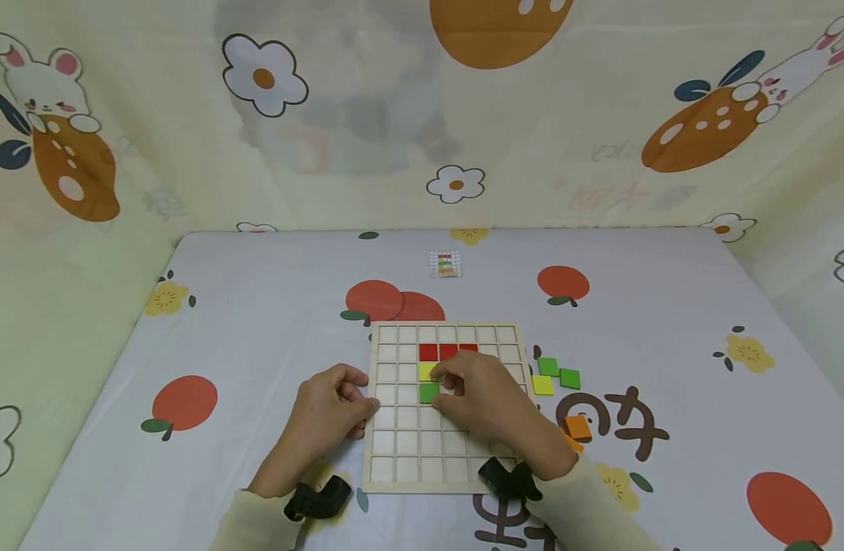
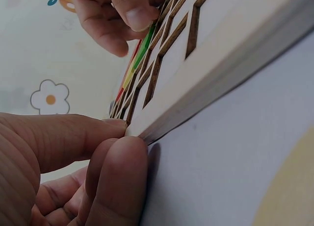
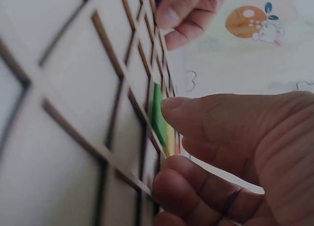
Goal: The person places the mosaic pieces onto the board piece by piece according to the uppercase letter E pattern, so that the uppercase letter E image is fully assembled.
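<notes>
1. Cream sleeves (image 1: 594,501) poke in at the bottom of the frame, each with a black wrist mount (image 1: 318,499) by the cuff.
2. Left hand (image 1: 325,409), left of centre: thumb and index pinch the left edge of the wooden grid board (image 1: 428,487), and the left wrist view shows those two tips nearly together right at the rim. Other fingers are curled in underneath.
3. Right hand (image 1: 490,394) is over the middle of the board, coming in from the lower right. Thumb and index are bent with a small gap between them, and I see nothing in that gap. Thumb tip is right by the green tile (image 1: 428,392); can't tell if it's actually touching.
4. The board sits at lower centre. Going up its third column: that green one, then a yellow tile (image 1: 427,372) partly behind the index finger, then a row of three red tiles (image 1: 428,352) starting in the same column.
5. Loose bits right of the board: orange tiles (image 1: 578,428) by the right forearm, one mostly hidden, then a spare yellow tile (image 1: 542,385) and two spare green tiles (image 1: 569,378) farther up.
6. Small printed card (image 1: 445,264) lies near the far table edge, upper centre, with a coloured grid on it.
7. Patterned curtain (image 1: 366,153) fills the top, bunnies at upper left and upper right.
</notes>
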Action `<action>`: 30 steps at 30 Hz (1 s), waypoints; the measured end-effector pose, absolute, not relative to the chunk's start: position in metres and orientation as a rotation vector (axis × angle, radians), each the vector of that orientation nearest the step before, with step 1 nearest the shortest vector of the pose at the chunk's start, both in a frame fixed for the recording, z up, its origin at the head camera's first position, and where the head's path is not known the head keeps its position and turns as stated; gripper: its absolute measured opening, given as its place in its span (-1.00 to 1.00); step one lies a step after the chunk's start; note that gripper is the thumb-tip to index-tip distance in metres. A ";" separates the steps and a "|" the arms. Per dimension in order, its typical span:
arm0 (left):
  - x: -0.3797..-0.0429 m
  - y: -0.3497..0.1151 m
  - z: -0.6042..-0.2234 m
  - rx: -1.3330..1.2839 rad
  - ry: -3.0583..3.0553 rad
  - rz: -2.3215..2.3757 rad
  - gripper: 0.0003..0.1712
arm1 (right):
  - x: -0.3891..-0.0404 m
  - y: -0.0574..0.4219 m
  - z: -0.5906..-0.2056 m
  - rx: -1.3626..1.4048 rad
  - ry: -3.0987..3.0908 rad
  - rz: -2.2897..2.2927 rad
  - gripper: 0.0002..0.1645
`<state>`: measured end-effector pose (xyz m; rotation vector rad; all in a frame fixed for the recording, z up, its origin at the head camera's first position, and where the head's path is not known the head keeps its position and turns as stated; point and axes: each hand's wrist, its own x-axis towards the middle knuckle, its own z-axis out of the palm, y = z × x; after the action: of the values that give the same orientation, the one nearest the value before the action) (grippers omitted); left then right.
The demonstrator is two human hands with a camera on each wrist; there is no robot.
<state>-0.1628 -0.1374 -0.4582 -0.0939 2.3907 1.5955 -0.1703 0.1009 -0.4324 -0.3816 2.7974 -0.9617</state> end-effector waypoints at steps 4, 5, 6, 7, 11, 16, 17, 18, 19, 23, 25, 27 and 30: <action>-0.162 -0.136 -0.458 -0.082 2.403 1.588 -0.71 | -0.174 0.114 -0.427 -0.337 2.829 -0.948 -0.71; -0.162 -0.136 -0.457 -0.081 2.403 1.588 -0.71 | -0.176 0.119 -0.425 -0.327 2.839 -0.950 -0.70; -0.162 -0.136 -0.457 -0.080 2.402 1.588 -0.71 | -0.177 0.123 -0.424 -0.314 2.847 -0.958 -0.68; -0.162 -0.136 -0.456 -0.084 2.402 1.588 -0.71 | -0.178 0.128 -0.422 -0.311 2.861 -0.964 -0.67; -0.161 -0.136 -0.455 -0.096 2.398 1.588 -0.71 | -0.183 0.148 -0.415 -0.273 2.886 -1.010 -0.61; -0.160 -0.136 -0.454 -0.088 2.401 1.594 -0.71 | -0.187 0.178 -0.411 -0.252 2.909 -1.029 -0.53; -0.160 -0.136 -0.454 -0.091 2.404 1.591 -0.71 | -0.187 0.184 -0.411 -0.249 2.914 -1.031 -0.53; -0.160 -0.136 -0.454 -0.095 2.404 1.588 -0.71 | -0.187 0.190 -0.411 -0.247 2.923 -1.023 -0.52; -0.160 -0.136 -0.454 -0.099 2.406 1.584 -0.71 | -0.187 0.196 -0.412 -0.236 2.924 -1.022 -0.52; -0.161 -0.136 -0.455 -0.123 2.402 1.573 -0.70 | -0.187 0.216 -0.415 -0.139 2.909 -1.012 -0.54; -0.161 -0.135 -0.455 -0.124 2.402 1.570 -0.70 | -0.186 0.223 -0.418 -0.101 2.898 -1.014 -0.55; -0.161 -0.135 -0.455 -0.125 2.401 1.569 -0.70 | -0.186 0.228 -0.420 -0.087 2.890 -1.012 -0.56; -0.160 -0.135 -0.455 -0.119 2.407 1.560 -0.70 | -0.186 0.232 -0.422 -0.072 2.880 -0.990 -0.57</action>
<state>-0.1604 -0.1346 -0.4545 -0.1193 2.4071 1.5603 -0.1864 0.2325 -0.4222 -0.0717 2.8800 -0.9902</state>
